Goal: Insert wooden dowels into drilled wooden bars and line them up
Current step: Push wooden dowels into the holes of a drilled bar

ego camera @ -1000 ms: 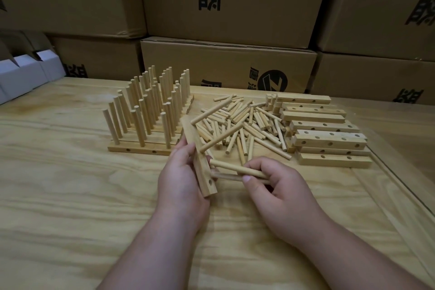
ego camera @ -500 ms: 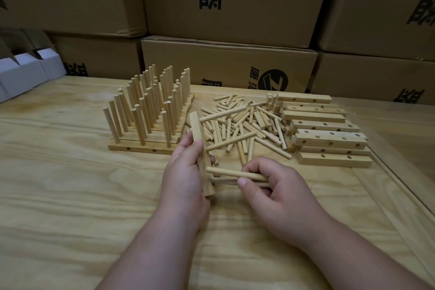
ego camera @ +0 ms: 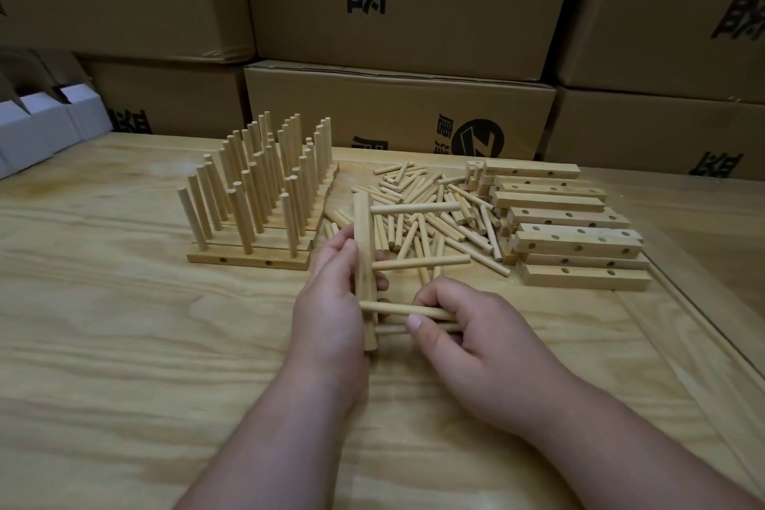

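Note:
My left hand (ego camera: 331,302) grips a drilled wooden bar (ego camera: 363,236) held on edge, running away from me. Two dowels (ego camera: 418,208) stick out of the bar's right side, pointing right. My right hand (ego camera: 467,333) pinches two more dowels (ego camera: 397,308) side by side against the bar's near end; I cannot tell whether they sit in holes. A loose pile of dowels (ego camera: 430,215) lies behind my hands. Finished bars with upright dowels (ego camera: 256,195) stand lined up at the left.
A stack of drilled bars without dowels (ego camera: 575,236) lies at the right of the pile. Cardboard boxes (ego camera: 397,112) wall off the back of the wooden table (ego camera: 124,344). White cartons (ego camera: 45,124) sit at the far left.
My left hand turned the bar from a slant to point straight away from me. The inserted dowels swung round to point right. My right hand stayed at the bar's near end.

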Demonstrator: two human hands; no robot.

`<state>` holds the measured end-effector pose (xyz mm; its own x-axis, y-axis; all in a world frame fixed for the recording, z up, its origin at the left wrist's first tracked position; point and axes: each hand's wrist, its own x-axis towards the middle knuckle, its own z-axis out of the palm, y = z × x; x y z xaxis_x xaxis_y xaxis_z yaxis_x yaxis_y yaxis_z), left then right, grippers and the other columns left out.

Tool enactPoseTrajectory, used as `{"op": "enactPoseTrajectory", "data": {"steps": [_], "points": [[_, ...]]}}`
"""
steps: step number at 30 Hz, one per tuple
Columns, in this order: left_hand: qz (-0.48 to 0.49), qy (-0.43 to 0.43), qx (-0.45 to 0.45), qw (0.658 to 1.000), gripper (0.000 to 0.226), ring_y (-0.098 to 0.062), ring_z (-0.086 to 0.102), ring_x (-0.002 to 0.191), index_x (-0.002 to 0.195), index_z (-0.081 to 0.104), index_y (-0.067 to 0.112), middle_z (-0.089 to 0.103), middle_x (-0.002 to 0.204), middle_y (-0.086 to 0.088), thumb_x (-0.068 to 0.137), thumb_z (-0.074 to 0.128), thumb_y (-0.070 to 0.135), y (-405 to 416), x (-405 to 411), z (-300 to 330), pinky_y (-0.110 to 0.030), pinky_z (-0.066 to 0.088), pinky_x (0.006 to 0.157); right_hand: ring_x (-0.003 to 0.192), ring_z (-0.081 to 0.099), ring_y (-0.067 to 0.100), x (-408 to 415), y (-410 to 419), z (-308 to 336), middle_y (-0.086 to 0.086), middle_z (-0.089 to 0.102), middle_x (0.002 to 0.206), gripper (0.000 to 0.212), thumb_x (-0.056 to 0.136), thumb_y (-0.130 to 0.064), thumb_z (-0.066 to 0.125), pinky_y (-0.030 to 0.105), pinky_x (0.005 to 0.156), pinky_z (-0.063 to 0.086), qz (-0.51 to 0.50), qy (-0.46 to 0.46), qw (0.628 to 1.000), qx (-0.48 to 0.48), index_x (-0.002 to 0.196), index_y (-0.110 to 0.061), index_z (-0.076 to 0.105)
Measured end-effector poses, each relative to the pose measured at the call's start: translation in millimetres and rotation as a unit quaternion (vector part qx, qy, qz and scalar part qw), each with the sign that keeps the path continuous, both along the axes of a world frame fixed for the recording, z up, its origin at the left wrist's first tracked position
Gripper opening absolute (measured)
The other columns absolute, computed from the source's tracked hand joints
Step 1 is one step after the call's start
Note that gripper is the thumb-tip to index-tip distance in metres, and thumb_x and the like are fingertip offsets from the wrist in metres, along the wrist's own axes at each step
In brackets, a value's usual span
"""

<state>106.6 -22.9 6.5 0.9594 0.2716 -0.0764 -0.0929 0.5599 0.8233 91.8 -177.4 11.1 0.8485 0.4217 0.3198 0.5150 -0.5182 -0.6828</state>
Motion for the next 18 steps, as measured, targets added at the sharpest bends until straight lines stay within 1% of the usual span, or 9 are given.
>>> {"op": "enactPoseTrajectory", "data": {"steps": [2, 4, 6, 8, 11, 13, 16, 18], "points": [[-0.009, -0.009, 0.014, 1.000, 0.028, -0.014, 0.054, 0.069, 0.119, 0.069, 0.031, 0.067, 0.085, 0.001, 0.105, 0.045, 0.035, -1.2, -0.8, -0.2, -0.033, 0.046, 0.063, 0.061, 0.054, 0.011, -0.7, 0.3, 1.3, -0.009, 0.061, 0.072, 0.012, 0.091, -0.045, 0.053, 0.029, 0.054, 0.041, 0.000, -0.014, 1.000, -0.013, 0.089, -0.034, 0.056], [-0.024, -0.019, 0.019, 0.999, 0.035, -0.014, 0.053, 0.070, 0.124, 0.067, 0.025, 0.064, 0.089, -0.002, 0.106, 0.041, 0.040, -1.5, -1.7, 0.3, -0.033, 0.046, 0.062, 0.068, 0.055, 0.010, -1.2, 0.7, 1.9, -0.014, 0.059, 0.074, 0.013, 0.091, -0.045, 0.053, 0.023, 0.056, 0.040, 0.002, -0.016, 1.000, -0.014, 0.089, -0.033, 0.056], [-0.034, -0.037, 0.015, 0.999, 0.040, -0.016, 0.052, 0.070, 0.124, 0.066, 0.022, 0.063, 0.091, -0.005, 0.106, 0.037, 0.044, -1.2, -2.9, 0.8, -0.034, 0.047, 0.061, 0.072, 0.055, 0.008, -1.6, 1.0, 2.1, -0.017, 0.057, 0.076, 0.013, 0.091, -0.044, 0.053, 0.019, 0.058, 0.038, 0.003, -0.014, 1.000, -0.004, 0.088, -0.032, 0.056], [-0.045, -0.051, 0.000, 0.998, 0.044, -0.017, 0.052, 0.070, 0.122, 0.065, 0.022, 0.062, 0.090, -0.006, 0.106, 0.034, 0.048, -0.5, -4.0, 1.3, -0.034, 0.048, 0.062, 0.074, 0.054, 0.006, -2.4, 1.5, 2.3, -0.018, 0.056, 0.078, 0.013, 0.092, -0.043, 0.053, 0.015, 0.061, 0.036, 0.003, -0.015, 1.000, 0.003, 0.088, -0.031, 0.057], [-0.072, -0.068, -0.035, 0.994, 0.057, -0.019, 0.050, 0.069, 0.128, 0.061, 0.017, 0.060, 0.089, -0.008, 0.103, 0.029, 0.058, 0.8, -4.2, 1.3, -0.036, 0.045, 0.065, 0.077, 0.054, 0.006, -2.9, 2.2, 2.4, -0.018, 0.055, 0.081, 0.013, 0.093, -0.042, 0.053, 0.012, 0.062, 0.035, 0.004, -0.025, 1.000, 0.002, 0.089, -0.030, 0.057], [-0.086, -0.076, -0.039, 0.993, 0.064, -0.018, 0.050, 0.069, 0.131, 0.061, 0.017, 0.060, 0.088, -0.008, 0.101, 0.027, 0.062, 1.6, -4.1, 0.9, -0.036, 0.044, 0.066, 0.076, 0.054, 0.007, -2.9, 2.1, 2.2, -0.018, 0.056, 0.081, 0.013, 0.092, -0.042, 0.053, 0.013, 0.061, 0.036, 0.003, -0.025, 1.000, 0.001, 0.088, -0.030, 0.056], [-0.096, -0.078, -0.036, 0.992, 0.064, -0.019, 0.051, 0.070, 0.132, 0.060, 0.017, 0.060, 0.088, -0.008, 0.101, 0.026, 0.062, 1.7, -4.4, 0.7, -0.036, 0.044, 0.067, 0.072, 0.055, 0.008, -2.7, 1.5, -0.3, -0.017, 0.057, 0.078, 0.013, 0.092, -0.043, 0.054, 0.015, 0.059, 0.037, 0.000, -0.024, 1.000, 0.014, 0.087, -0.031, 0.057], [-0.093, -0.062, -0.048, 0.993, 0.055, -0.019, 0.051, 0.069, 0.131, 0.061, 0.017, 0.060, 0.088, -0.008, 0.104, 0.031, 0.054, 2.1, -4.2, 1.5, -0.036, 0.045, 0.066, 0.073, 0.056, 0.010, -2.7, 1.8, -2.4, -0.015, 0.057, 0.078, 0.012, 0.092, -0.041, 0.055, 0.016, 0.059, 0.037, -0.009, -0.037, 0.999, 0.035, 0.085, -0.032, 0.058]]}}
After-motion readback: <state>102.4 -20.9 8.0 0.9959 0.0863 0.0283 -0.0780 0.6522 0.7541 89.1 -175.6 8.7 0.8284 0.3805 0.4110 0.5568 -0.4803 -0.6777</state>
